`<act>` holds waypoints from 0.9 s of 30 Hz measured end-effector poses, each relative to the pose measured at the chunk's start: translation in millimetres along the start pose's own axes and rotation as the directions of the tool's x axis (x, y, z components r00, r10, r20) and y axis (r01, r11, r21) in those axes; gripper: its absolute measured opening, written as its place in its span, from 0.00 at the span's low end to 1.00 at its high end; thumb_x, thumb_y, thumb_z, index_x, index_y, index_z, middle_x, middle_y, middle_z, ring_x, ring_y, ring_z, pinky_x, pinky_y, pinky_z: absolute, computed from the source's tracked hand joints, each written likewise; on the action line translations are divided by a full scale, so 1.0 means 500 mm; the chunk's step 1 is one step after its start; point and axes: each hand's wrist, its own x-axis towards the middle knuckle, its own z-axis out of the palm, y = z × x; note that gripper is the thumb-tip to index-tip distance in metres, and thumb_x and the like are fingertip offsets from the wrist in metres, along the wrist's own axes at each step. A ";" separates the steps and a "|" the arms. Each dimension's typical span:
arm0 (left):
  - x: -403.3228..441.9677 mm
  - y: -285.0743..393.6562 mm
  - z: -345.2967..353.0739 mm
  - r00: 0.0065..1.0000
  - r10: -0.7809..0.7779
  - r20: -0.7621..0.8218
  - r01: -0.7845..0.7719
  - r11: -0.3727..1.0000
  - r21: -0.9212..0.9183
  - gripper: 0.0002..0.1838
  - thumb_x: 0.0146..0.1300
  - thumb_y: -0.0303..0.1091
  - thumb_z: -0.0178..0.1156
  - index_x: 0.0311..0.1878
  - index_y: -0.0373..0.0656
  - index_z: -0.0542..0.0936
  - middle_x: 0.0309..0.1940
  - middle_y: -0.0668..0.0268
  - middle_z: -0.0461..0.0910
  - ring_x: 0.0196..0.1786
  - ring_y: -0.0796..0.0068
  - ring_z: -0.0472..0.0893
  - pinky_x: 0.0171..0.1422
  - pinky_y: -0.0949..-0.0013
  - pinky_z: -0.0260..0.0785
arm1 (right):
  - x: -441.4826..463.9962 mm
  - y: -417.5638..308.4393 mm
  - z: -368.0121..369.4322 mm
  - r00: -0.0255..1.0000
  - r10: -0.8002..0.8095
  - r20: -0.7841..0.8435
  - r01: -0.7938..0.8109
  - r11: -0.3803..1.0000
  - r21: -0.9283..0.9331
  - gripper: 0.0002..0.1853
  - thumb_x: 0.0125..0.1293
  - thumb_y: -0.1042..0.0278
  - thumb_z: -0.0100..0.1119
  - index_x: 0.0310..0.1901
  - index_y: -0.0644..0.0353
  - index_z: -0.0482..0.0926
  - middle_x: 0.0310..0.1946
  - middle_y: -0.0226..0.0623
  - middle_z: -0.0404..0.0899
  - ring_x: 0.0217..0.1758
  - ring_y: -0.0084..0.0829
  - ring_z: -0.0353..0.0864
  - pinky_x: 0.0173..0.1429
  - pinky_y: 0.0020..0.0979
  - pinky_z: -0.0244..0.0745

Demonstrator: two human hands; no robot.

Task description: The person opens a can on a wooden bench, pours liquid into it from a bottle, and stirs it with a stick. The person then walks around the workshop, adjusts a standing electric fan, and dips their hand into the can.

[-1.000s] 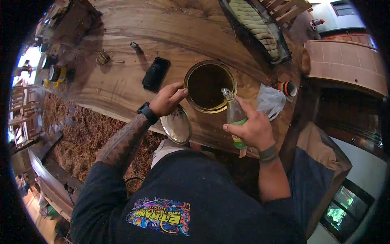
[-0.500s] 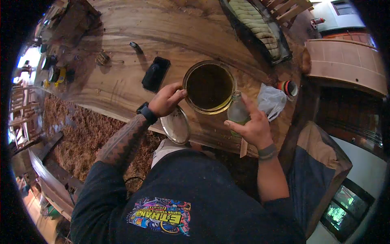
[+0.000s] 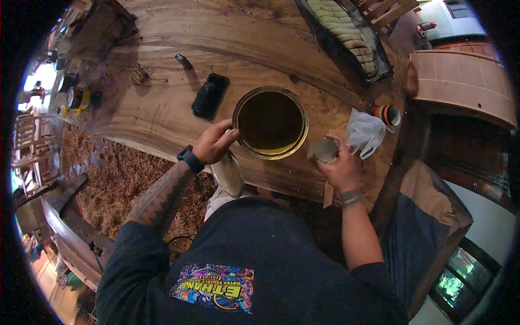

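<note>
A large round metal tin (image 3: pixel 272 155), open at the top with dark liquid inside, stands on the wooden slab. My left hand (image 3: pixel 215 142) is closed at the tin's left rim, thumb on top. Just under that hand a round metal lid (image 3: pixel 228 176) stands on edge, partly hidden by the fingers; whether they also hold it I cannot tell. To the right of the tin, my right hand (image 3: pixel 342 168) is wrapped round a glass bottle (image 3: pixel 324 150). The bottle is tilted, with a pale round part facing me, and appears apart from the tin.
A clear plastic bag (image 3: pixel 365 132) and a roll of tape (image 3: pixel 389 115) lie at the right. Beyond the tin are a black tray (image 3: pixel 210 97), a small dark object (image 3: pixel 183 61) and a tape measure (image 3: pixel 140 75). A long, dark-edged piece (image 3: pixel 346 40) lies at the back.
The bottle has turned from upright to tilted, and my right hand has shifted slightly away from the tin. The tin appears a little further left and nearer, with my left hand still on it.
</note>
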 end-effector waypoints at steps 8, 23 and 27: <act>0.098 0.050 0.022 1.000 0.009 -0.030 -0.002 0.975 0.223 0.21 0.79 0.45 0.52 0.52 0.33 0.80 0.37 0.49 0.82 0.41 0.56 0.80 0.50 0.57 0.72 | 0.015 0.106 0.061 0.960 0.221 -0.173 -0.209 0.974 0.088 0.40 0.52 0.56 0.85 0.63 0.58 0.74 0.51 0.36 0.84 0.54 0.34 0.84 0.60 0.36 0.79; 0.116 0.065 0.018 0.986 -0.169 -0.001 0.168 0.980 0.108 0.21 0.79 0.47 0.54 0.49 0.33 0.81 0.27 0.65 0.74 0.33 0.76 0.73 0.41 0.65 0.68 | -0.008 0.157 0.096 0.925 -0.231 -0.303 0.189 0.969 -0.160 0.42 0.56 0.51 0.82 0.65 0.58 0.67 0.52 0.45 0.82 0.54 0.47 0.84 0.59 0.42 0.79; 0.116 0.047 0.022 0.997 -0.056 -0.045 0.062 0.987 0.149 0.21 0.80 0.47 0.53 0.49 0.34 0.80 0.28 0.67 0.74 0.33 0.77 0.71 0.39 0.67 0.67 | -0.011 0.154 0.093 0.971 -0.087 -0.222 0.078 0.996 -0.051 0.46 0.55 0.50 0.83 0.69 0.58 0.64 0.54 0.46 0.80 0.56 0.46 0.82 0.62 0.43 0.78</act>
